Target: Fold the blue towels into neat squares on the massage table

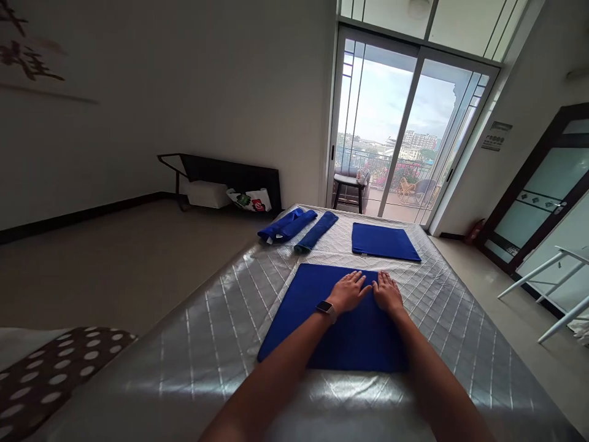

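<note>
A flat blue cloth piece (322, 285), roughly square like a cushion cover, lies spread on the quilted silver mattress (221, 319) in front of me. My left hand (348, 291) rests palm down near its far edge, fingers stretched out, with a watch on the wrist. Close beside it, my right hand (387, 291) lies flat at the cloth's far right part, its fingers also extended. Neither hand grips anything. Beyond them lies a second flat blue cloth (385, 241). Farther left are a rolled blue cloth (316, 232) and a loosely folded blue cloth (288, 225).
A brown polka-dot fabric (59, 374) sits at the lower left. Against the wall, a black bench-like frame (230, 169) stands by a white box (207, 194) and a printed bag (252, 200). Sliding glass doors (405, 123) are ahead; a white-legged stand (547, 282) is at right.
</note>
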Available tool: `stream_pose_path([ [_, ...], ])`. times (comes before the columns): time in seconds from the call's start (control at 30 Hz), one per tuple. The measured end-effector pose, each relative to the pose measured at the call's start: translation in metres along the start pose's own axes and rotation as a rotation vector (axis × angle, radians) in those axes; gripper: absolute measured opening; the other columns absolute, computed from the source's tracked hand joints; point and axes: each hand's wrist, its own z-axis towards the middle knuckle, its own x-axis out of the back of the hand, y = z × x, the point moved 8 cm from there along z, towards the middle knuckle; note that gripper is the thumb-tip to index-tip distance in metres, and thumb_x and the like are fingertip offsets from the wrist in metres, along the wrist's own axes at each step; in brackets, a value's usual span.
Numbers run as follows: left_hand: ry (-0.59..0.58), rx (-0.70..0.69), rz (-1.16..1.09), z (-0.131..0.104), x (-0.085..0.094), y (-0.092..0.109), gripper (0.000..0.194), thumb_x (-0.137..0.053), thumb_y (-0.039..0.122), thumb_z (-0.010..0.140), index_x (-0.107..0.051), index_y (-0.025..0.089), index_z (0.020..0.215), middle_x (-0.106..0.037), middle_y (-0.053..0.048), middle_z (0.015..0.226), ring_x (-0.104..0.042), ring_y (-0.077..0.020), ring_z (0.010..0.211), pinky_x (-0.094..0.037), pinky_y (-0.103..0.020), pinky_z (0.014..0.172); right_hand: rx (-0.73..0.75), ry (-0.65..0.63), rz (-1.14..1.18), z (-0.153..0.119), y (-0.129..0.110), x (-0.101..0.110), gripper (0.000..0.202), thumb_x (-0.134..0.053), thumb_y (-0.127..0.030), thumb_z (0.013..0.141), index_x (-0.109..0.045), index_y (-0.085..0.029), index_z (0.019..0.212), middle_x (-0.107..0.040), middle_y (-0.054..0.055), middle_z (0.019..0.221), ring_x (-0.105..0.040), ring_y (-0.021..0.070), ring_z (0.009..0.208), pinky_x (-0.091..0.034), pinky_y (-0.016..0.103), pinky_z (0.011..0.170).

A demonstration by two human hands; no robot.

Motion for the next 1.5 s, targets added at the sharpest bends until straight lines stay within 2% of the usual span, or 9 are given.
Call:
stream_pose_path([
  [0.07,-0.018,-0.015,-0.008,0.0,-0.005,0.005,0.062,-0.028,0.056,0.102,-0.043,0.023,0.152,-0.045,-0.006,0.157,-0.035,-0.0199,0.148,-0.028,-0.035,0.121,0.006,0.005,-0.007,0.0,0.0,0.0,0.064,-0.021,-0.037,0.102,-0.022,-0.007,0.159,-0.021,0.011,0.166,-0.015,0.0176,0.154,-0.011,0.035,0.123],
  [0.13,-0.031,0.011,-0.001,-0.006,-0.002,-0.01,0.067,-0.026,0.059,0.101,-0.043,0.019,0.152,-0.04,-0.009,0.16,-0.031,-0.0218,0.15,-0.023,-0.037,0.123,0.008,0.011,-0.011,0.0,0.0,0.0,0.064,-0.02,-0.037,0.103,-0.023,-0.008,0.159,-0.022,0.011,0.166,-0.016,0.0176,0.154,-0.012,0.034,0.123],
  [0.33,-0.052,0.246,0.071,-0.044,0.035,-0.114,0.081,-0.019,0.06,0.1,-0.031,0.002,0.155,-0.026,-0.02,0.163,-0.022,-0.0296,0.153,-0.017,-0.048,0.124,-0.001,0.003,-0.013,0.001,0.0,0.0,0.063,-0.02,-0.036,0.103,-0.022,-0.007,0.159,-0.021,0.01,0.166,-0.014,0.0168,0.154,-0.011,0.034,0.124],
  [0.47,-0.061,0.344,0.117,-0.063,0.046,-0.151,0.084,-0.018,0.063,0.099,-0.027,0.003,0.156,-0.023,-0.017,0.165,-0.02,-0.0264,0.154,-0.017,-0.042,0.125,-0.003,-0.008,-0.012,-0.001,-0.001,0.003,0.064,-0.019,-0.036,0.103,-0.021,-0.005,0.159,-0.019,0.011,0.166,-0.013,0.0172,0.155,-0.011,0.035,0.124],
  [0.83,-0.036,0.348,0.124,-0.064,0.046,-0.146,0.085,-0.015,0.064,0.098,-0.027,0.004,0.157,-0.023,-0.015,0.165,-0.02,-0.0252,0.154,-0.017,-0.042,0.125,-0.008,0.053,-0.056,-0.014,-0.005,0.017,0.061,-0.023,-0.029,0.102,-0.026,-0.006,0.158,-0.024,0.012,0.165,-0.016,0.0184,0.154,-0.01,0.037,0.125],
  [1.03,-0.065,0.348,0.136,-0.062,0.044,-0.148,0.085,-0.019,0.064,0.098,-0.028,0.003,0.156,-0.022,-0.016,0.165,-0.019,-0.025,0.154,-0.015,-0.042,0.125,0.039,0.014,-0.035,-0.038,-0.004,0.003,0.062,-0.022,-0.035,0.103,-0.028,-0.005,0.157,-0.025,0.015,0.164,-0.019,0.0213,0.154,-0.018,0.04,0.123],
  [1.33,-0.036,0.33,0.143,-0.063,0.045,-0.154,0.082,-0.016,0.063,0.099,-0.03,0.007,0.157,-0.027,-0.017,0.163,-0.021,-0.0281,0.153,-0.019,-0.048,0.124,0.0,-0.018,0.024,-0.05,-0.008,-0.005,0.065,-0.021,-0.038,0.102,-0.022,-0.006,0.159,-0.02,0.012,0.166,-0.012,0.0184,0.155,-0.01,0.036,0.124],
  [1.43,-0.01,0.318,0.16,-0.063,0.054,-0.146,0.08,-0.016,0.06,0.101,-0.029,0.004,0.156,-0.025,-0.019,0.163,-0.021,-0.0289,0.153,-0.019,-0.047,0.124,-0.002,-0.004,0.043,-0.051,-0.009,-0.001,0.065,-0.021,-0.038,0.102,-0.022,-0.005,0.159,-0.021,0.012,0.166,-0.013,0.018,0.155,-0.009,0.036,0.124],
  [1.5,0.052,0.26,0.183,-0.061,0.064,-0.129,0.077,-0.018,0.058,0.102,-0.028,0.004,0.156,-0.026,-0.019,0.164,-0.022,-0.0281,0.153,-0.019,-0.046,0.125,0.001,-0.001,0.048,-0.052,-0.01,-0.001,0.065,-0.021,-0.037,0.102,-0.022,-0.004,0.158,-0.021,0.012,0.166,-0.013,0.0178,0.155,-0.009,0.036,0.124],
])
